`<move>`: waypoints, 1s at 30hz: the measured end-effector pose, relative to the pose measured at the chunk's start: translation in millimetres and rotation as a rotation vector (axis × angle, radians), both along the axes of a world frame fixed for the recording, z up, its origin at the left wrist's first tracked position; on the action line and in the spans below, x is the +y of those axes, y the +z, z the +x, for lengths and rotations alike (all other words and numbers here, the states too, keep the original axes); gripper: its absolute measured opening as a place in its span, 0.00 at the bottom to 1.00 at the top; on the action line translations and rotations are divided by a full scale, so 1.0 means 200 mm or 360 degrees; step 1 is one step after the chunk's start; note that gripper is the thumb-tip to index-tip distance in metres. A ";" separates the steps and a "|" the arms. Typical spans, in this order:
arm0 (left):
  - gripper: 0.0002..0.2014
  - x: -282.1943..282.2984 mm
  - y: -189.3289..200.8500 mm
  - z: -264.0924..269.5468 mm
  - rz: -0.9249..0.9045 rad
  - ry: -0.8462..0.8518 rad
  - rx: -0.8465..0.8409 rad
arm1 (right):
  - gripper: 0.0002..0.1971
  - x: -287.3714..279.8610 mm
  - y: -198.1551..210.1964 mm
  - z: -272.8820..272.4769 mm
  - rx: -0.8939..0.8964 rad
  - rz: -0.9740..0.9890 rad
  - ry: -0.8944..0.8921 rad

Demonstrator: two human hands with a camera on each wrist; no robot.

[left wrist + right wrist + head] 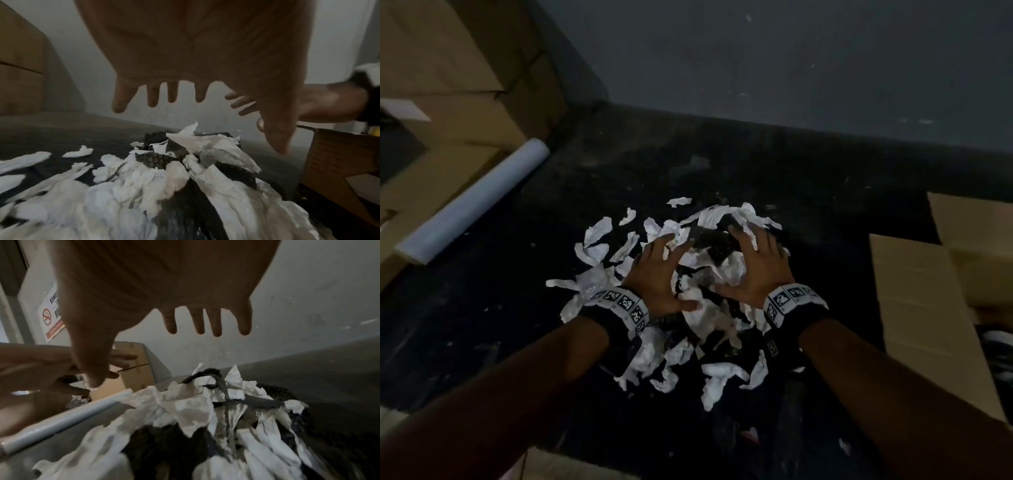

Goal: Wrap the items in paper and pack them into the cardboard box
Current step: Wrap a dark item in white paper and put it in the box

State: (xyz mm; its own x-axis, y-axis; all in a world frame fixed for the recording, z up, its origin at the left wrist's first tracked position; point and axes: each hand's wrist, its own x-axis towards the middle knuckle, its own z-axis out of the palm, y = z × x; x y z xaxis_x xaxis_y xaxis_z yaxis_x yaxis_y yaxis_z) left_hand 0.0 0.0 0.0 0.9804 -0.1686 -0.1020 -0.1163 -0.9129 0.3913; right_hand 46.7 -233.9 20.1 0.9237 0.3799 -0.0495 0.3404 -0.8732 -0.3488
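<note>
Both the left hand (659, 274) and the right hand (755, 265) hover with fingers spread, holding nothing, over a dark woven item (714, 245) half-buried in torn white paper scraps (595, 253) mid-floor, seemingly unwrapped, beside the cardboard box (924, 291) at the floor's right edge.

Only readable sign: white notice (51, 316) on the wall, right wrist view, half hidden behind the right hand (144, 293). Shows a red crossed-circle no-smoking symbol, partial black letters "KAWA…" at top and "RO…" lower down, orange strip along the bottom, its text too small to read. Wristbands (625, 303) carry black-white square marker codes, no text.
</note>
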 end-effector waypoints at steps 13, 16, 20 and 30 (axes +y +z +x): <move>0.54 -0.20 -0.35 0.59 0.0131 0.0132 0.0532 | 0.74 0.13 -0.33 0.70 0.0563 -0.0365 0.0156; 0.67 -0.17 -0.43 0.65 0.0378 0.0016 0.0668 | 0.74 0.14 -0.45 0.75 0.0659 -0.0466 0.0186; 0.66 -0.14 -0.60 0.63 0.0357 -0.0005 0.0754 | 0.74 0.16 -0.62 0.71 0.0829 -0.0545 0.0195; 0.62 -0.17 -0.73 0.50 0.0124 0.0169 0.0448 | 0.63 0.14 -0.74 0.57 0.0666 -0.0290 0.0031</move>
State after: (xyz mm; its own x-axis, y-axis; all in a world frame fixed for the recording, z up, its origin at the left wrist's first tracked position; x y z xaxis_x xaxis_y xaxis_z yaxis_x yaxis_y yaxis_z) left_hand 100.0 -34.3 -145.9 0.9235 -0.0476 -0.3807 0.0846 -0.9426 0.3230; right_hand 161.6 -205.7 -128.7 0.8029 0.3474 -0.4844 0.2199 -0.9280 -0.3009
